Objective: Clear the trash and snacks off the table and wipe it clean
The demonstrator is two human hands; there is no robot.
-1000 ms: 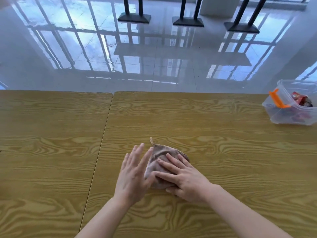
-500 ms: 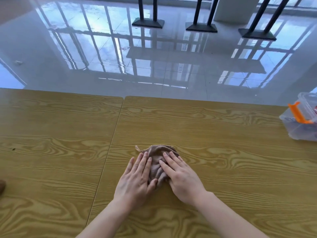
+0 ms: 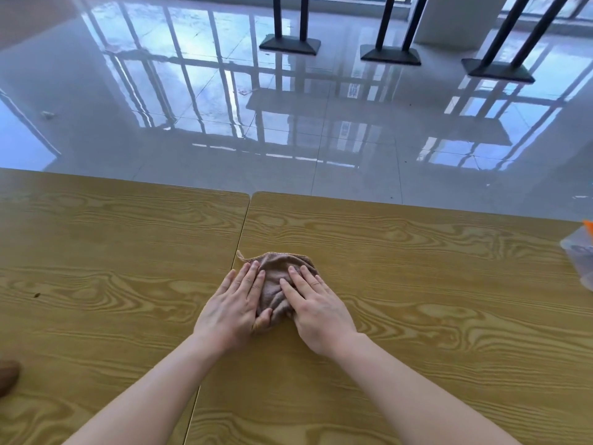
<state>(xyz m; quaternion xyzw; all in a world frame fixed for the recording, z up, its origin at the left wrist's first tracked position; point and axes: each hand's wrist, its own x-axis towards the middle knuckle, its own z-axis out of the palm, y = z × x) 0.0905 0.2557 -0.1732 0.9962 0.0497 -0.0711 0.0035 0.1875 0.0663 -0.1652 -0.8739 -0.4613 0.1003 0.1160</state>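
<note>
1. Head view now has both hands pressed flat on the brown cloth [image 3: 278,285]; a second ago the cloth lay well right of the seam between the two tabletops, and it has since slid left until its far corner nearly touches that seam [image 3: 239,242].
2. Over the same second the left hand [image 3: 232,308], which was lifted beside the cloth with fingers spread, has come down onto its left half.
3. The right hand [image 3: 316,305] covers the right half. Neither hand grips: fingers are extended and laid flat, pinning the cloth to the wood.
4. I read this as the wiping stage, the stroke travelling leftward. The clear plastic container with an orange clip [image 3: 580,255] sits at the right edge of the frame, so the clearing looks largely done.
5. The cloth is soft, nappy and bunched into folds, with a stitched hem and a small loop at one corner.
6. The table [image 3: 433,284] is smooth yellow wood-grain laminate, with a small dark speck [image 3: 37,295] at left, probably not wiped yet.
</note>
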